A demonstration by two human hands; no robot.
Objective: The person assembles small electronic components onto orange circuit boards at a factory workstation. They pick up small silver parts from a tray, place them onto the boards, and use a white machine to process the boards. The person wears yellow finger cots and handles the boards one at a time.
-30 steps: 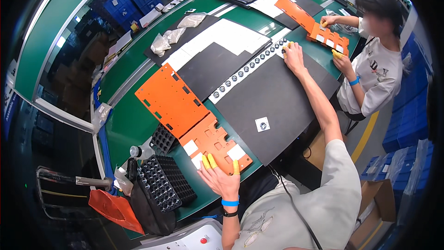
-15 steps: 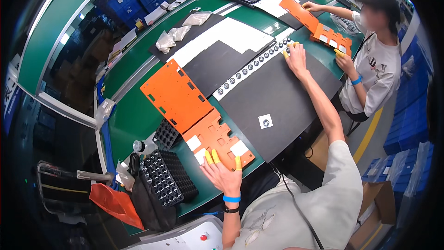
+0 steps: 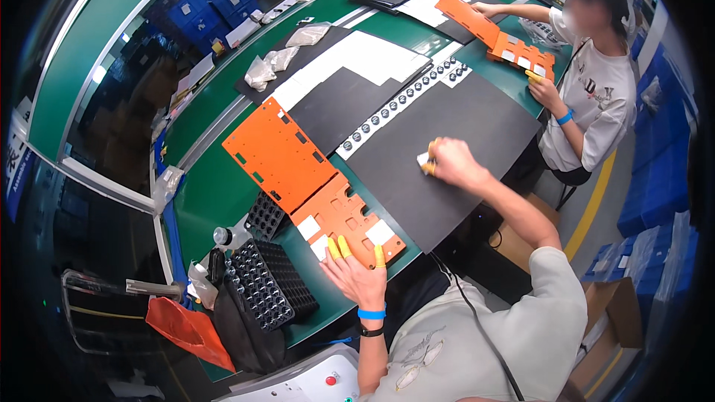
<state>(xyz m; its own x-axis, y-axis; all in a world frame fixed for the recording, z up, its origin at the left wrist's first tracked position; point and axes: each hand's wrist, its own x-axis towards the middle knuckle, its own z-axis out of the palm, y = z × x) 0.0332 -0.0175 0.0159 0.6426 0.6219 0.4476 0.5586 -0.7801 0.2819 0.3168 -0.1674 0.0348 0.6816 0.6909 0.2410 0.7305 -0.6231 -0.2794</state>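
Note:
My left hand (image 3: 357, 275), with yellow finger cots, rests fingers apart on the near edge of the orange hinged fixture (image 3: 342, 212), near its white square pieces (image 3: 378, 232). The fixture lies unfolded, its flat orange panel (image 3: 279, 155) to the far left. Over the black board (image 3: 398, 190), my right hand (image 3: 454, 164) is closed in a pinch on a small white square card (image 3: 423, 159); the fingers hide part of it. Along the board's far edge runs a white strip (image 3: 395, 108) of round black parts. Another white square (image 3: 453, 76) with a dark disc lies by its far end.
Black trays of round parts (image 3: 272, 283) stand at the near left, beside a clear bottle (image 3: 231, 237). White and black sheets (image 3: 350, 93) and plastic bags (image 3: 275, 63) lie farther back. At the right, a co-worker (image 3: 592, 97) handles another orange fixture (image 3: 514, 52).
My right hand has come back from the strip's far end to the board's middle and pinches a white card. The card lying on the board earlier no longer lies there. My left hand stays put.

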